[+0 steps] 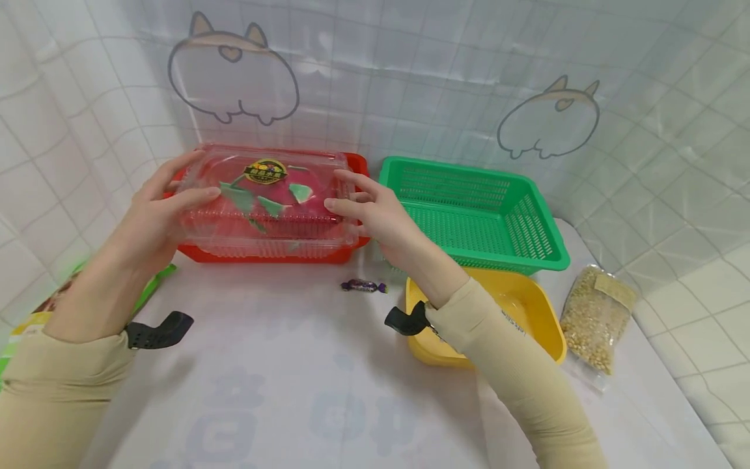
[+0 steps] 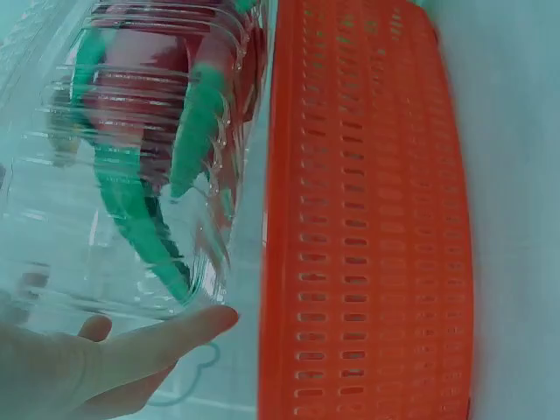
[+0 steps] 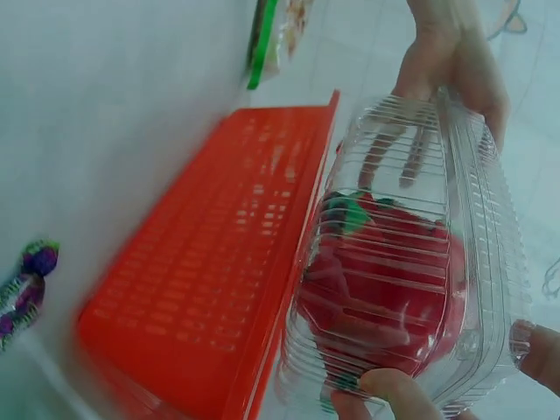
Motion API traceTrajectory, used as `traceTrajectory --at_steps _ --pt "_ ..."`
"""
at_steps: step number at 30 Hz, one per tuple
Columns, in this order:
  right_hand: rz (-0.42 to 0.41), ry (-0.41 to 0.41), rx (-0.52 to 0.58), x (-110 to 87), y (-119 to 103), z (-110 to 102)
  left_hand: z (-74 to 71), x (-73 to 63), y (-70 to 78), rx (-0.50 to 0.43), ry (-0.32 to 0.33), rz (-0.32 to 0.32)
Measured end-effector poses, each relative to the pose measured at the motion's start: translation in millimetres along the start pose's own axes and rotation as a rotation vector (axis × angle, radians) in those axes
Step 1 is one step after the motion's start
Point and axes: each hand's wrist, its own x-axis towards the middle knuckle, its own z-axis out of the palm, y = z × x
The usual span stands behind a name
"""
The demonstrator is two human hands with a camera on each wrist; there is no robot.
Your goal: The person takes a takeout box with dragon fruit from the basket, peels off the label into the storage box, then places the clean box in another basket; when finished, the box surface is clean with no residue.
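Observation:
A clear plastic clamshell box (image 1: pixel 293 246), lid on with a black and gold label, is held between both hands. Inside lies a dragon fruit (image 3: pixel 376 302), red with green scales. My left hand (image 1: pixel 149 218) grips the box's left end, its thumb on top. At the opposite end, my right hand (image 1: pixel 381 212) pinches the corner between thumb and fingers. Below and partly hidden by the box is a red slotted basket (image 2: pixel 367 219). Both wrist views show the box close beside the basket's rim, overlapping it in the head view.
Right of the box stands a green basket (image 1: pixel 551 257), with a yellow basin (image 1: pixel 553 335) in front, partly covered by my right arm. A purple wrapped candy (image 1: pixel 364 286) lies between. A bag of grains (image 1: pixel 594 319) sits far right; a colourful packet (image 1: pixel 53 296) lies behind my left arm.

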Motion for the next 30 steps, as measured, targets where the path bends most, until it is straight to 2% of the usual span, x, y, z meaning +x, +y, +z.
traceTrajectory --at_steps 5,11,15,18,22,27,30 --pt "-0.012 -0.009 -0.017 -19.0 3.9 -2.9 -3.1 -17.3 -3.0 -0.022 -0.012 0.026" --pt "-0.016 -0.006 -0.059 -38.3 8.1 -3.3 -10.0 -31.4 -9.6 -0.093 -0.082 0.014" --pt "-0.020 -0.002 -0.091 -49.3 11.4 -2.5 -13.4 -38.6 -16.5 -0.063 -0.077 0.001" --pt "-0.018 -0.015 -0.092 -57.2 13.4 -2.6 -16.0 -44.7 -22.2 -0.023 -0.084 0.027" --pt "-0.027 -0.052 -0.099 -67.3 18.5 -2.4 -21.5 -53.5 -29.3 -0.012 -0.152 0.061" --pt "-0.036 -0.094 -0.092 -78.0 23.8 -1.0 -29.9 -61.4 -37.5 -0.037 -0.282 0.116" --pt "-0.050 -0.123 -0.082 -83.0 27.2 1.4 -34.4 -67.1 -40.4 -0.032 -0.324 0.127"
